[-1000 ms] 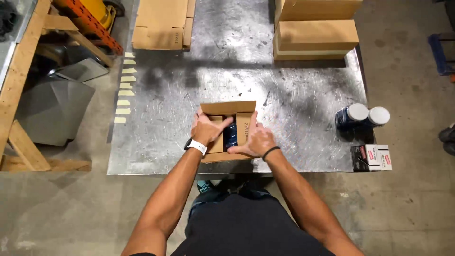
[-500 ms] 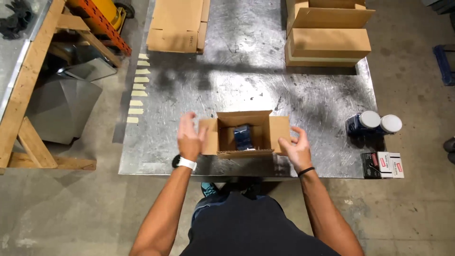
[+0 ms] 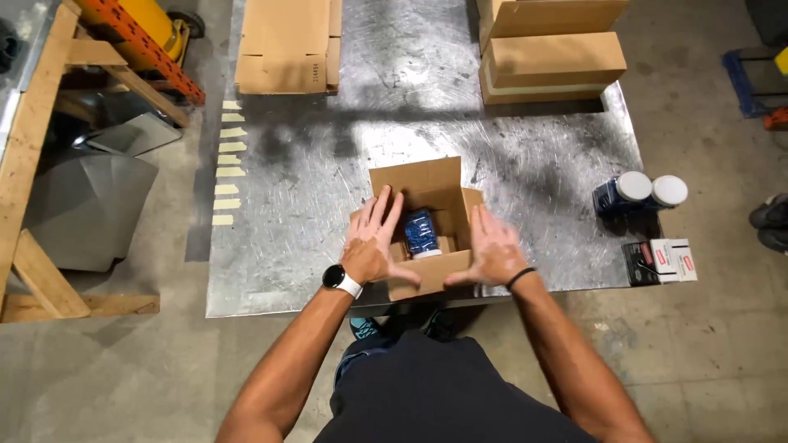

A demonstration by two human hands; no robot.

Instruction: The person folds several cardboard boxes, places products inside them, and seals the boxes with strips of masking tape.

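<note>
A small open cardboard box [image 3: 420,182] stands near the front edge of a scratched metal table [image 3: 525,172]. A dark blue bottle [image 3: 421,233] lies inside it. My left hand [image 3: 371,239] lies flat, fingers spread, on the box's left flap. My right hand [image 3: 491,248] is flat against the right flap, its thumb on the near flap. The far flap stands upright. Neither hand grips anything.
Two dark blue bottles with white caps [image 3: 641,194] stand at the table's right edge, with a small black and white carton [image 3: 661,262] in front of them. Flat cardboard [image 3: 286,43] lies at the back left, stacked cardboard boxes [image 3: 551,56] at the back right. A wooden frame [image 3: 33,139] stands left.
A second ago both hands pressed the flaps down. Half a second ago they had let go and the flaps stood out. Now both hands are flat on the side flaps again.
</note>
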